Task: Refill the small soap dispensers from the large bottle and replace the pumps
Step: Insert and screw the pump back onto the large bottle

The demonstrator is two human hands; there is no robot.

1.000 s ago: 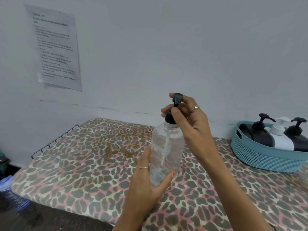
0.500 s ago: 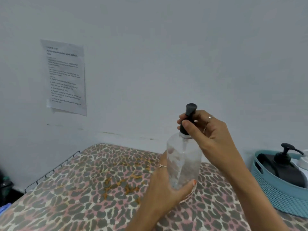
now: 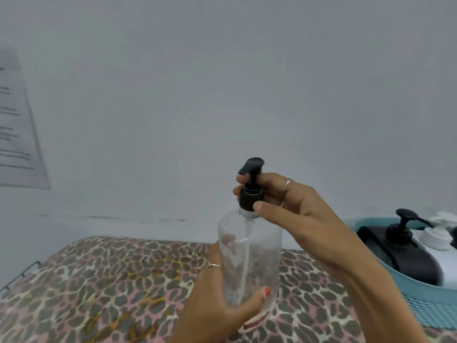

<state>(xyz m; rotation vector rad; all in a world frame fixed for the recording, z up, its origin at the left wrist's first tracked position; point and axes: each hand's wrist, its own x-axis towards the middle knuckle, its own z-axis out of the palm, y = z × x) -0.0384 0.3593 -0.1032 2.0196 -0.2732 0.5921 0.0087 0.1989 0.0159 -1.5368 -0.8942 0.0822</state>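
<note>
A clear plastic bottle (image 3: 252,256) stands upright just above the leopard-print surface (image 3: 111,288), and my left hand (image 3: 217,300) is wrapped around its lower body from behind. Its black pump (image 3: 251,186) sits on the neck, with a thin tube running down inside. My right hand (image 3: 291,214) pinches the pump's black collar between thumb and fingers. The bottle looks nearly empty of liquid.
A teal plastic basket (image 3: 425,303) at the right edge holds a black dispenser (image 3: 405,251) and a white dispenser (image 3: 437,233), both lying back with pumps on. A printed sheet (image 3: 17,134) hangs on the wall at left. A wire rail (image 3: 22,273) edges the surface's left side.
The view has tilted up and swung right, so the paper has slid to the left edge. The pump nozzle has turned to point left. Both hands keep their grip on bottle and pump.
</note>
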